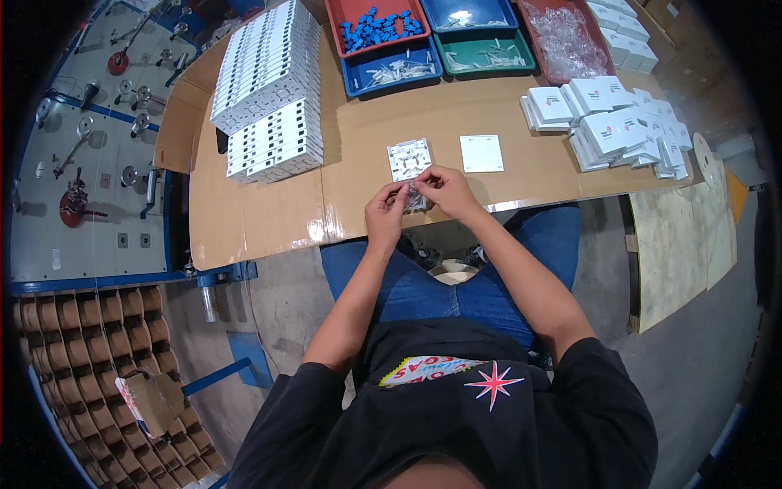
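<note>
My left hand (386, 213) and my right hand (447, 193) are close together at the table's near edge. Both pinch the top of a small clear plastic bag (416, 200), which has small pale parts inside that are too small to name. Just beyond my fingers lies a white square frame-like piece (409, 157) with small fittings on its face. To its right, apart from both hands, a flat white square plate (481, 153) rests on the cardboard-covered table (350, 187).
Tall stacks of white square units (273, 73) stand at the left. Along the back are a red tray of blue parts (379, 31), blue trays (391, 73), a green tray (486, 54) and a tray of clear bags (568, 41). White boxes (611, 126) pile up at right.
</note>
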The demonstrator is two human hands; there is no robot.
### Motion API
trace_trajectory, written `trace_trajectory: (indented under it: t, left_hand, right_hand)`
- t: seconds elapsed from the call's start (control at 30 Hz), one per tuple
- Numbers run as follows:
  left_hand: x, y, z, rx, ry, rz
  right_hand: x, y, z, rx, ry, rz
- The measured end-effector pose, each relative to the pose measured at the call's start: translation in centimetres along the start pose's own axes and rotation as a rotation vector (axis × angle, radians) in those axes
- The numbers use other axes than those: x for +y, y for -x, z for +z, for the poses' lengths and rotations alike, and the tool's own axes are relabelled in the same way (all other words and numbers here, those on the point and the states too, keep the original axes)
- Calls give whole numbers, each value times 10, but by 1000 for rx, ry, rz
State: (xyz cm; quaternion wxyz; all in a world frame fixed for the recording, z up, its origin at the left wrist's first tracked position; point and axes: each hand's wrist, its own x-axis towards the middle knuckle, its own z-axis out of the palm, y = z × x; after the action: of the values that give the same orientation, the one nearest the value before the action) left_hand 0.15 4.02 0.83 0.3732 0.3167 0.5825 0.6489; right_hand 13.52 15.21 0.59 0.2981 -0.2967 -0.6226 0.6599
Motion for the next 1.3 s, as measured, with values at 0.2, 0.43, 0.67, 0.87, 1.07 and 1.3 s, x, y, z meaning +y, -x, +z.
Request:
trace_trajectory:
  t: [0.2, 0.43, 0.67, 0.87, 1.07, 1.3]
  left_hand:
    - [5, 1, 1, -8, 1, -8]
    - [7, 1, 1, 8, 44, -2]
    - [8, 1, 3, -8, 48, 21]
    - [5, 1, 1, -51, 27, -7]
    - [0, 0, 1, -34, 52, 22]
    - [1, -1, 2, -28, 56, 10]
  right_hand:
    - [1, 2, 2, 26, 6, 1]
    - [-1, 2, 2, 0, 79, -16]
    - [10, 0, 2, 14, 68, -35]
    - [12, -1, 2, -8, -1, -18]
    - [8, 1, 2, -17, 53, -13]
    - [3, 2, 0, -24, 80, -35]
